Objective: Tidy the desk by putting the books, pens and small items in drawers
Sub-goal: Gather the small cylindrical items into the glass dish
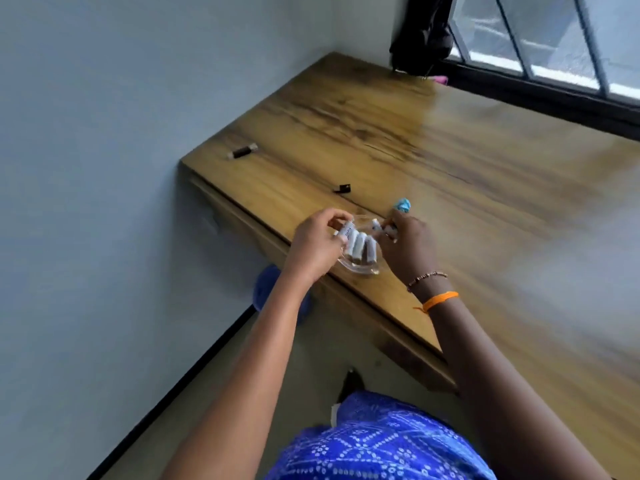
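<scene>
Now, tubes [464,244]: small white cylinders lying in a clear dish [462,269] at the desk [433,140] edge, centre of frame; likely light, stiff, apt to roll.
Left hand [317,245]: fingers pinch one tube.
Right hand [408,247]: fingers curled round another tube.
Hold: probably best taken by the dish rim, level.
Strays: dark bits upper left; blue item [401,204] above the right hand.
</scene>
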